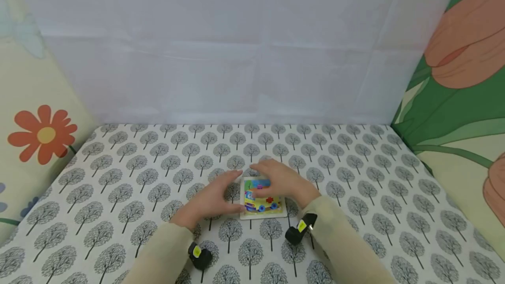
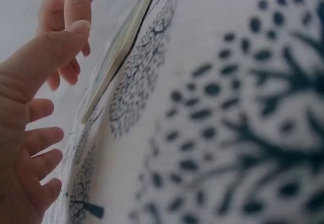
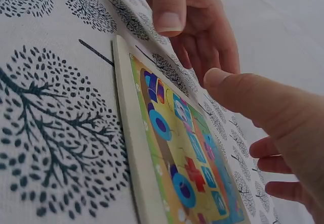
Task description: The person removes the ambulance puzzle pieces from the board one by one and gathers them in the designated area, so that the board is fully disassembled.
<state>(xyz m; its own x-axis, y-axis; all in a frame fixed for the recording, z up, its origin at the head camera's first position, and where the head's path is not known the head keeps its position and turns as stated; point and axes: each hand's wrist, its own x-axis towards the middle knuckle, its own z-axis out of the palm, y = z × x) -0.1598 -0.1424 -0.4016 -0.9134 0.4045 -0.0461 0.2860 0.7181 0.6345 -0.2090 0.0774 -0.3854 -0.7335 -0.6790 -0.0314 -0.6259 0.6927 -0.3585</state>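
A small jigsaw puzzle (image 1: pixel 262 207) in a pale tray frame lies flat on the tree-print cloth, picturing a yellow ambulance with blue wheels and a red cross. In the right wrist view the puzzle (image 3: pixel 172 148) shows its pieces fitted together. My left hand (image 1: pixel 215 198) hovers at its left edge, fingers relaxed and parted from the thumb, holding nothing. Over the puzzle's upper right part my right hand (image 1: pixel 282 181) is held with loosely bent fingers and covers some of the picture. Nothing is between its thumb and fingers.
The cloth (image 1: pixel 158 192) with grey trees covers the whole table. A white sheet (image 1: pixel 252 47) hangs behind it. Flower-patterned panels stand at the left (image 1: pixel 43 135) and right (image 1: pixel 465 100). Each wrist wears a small black camera.
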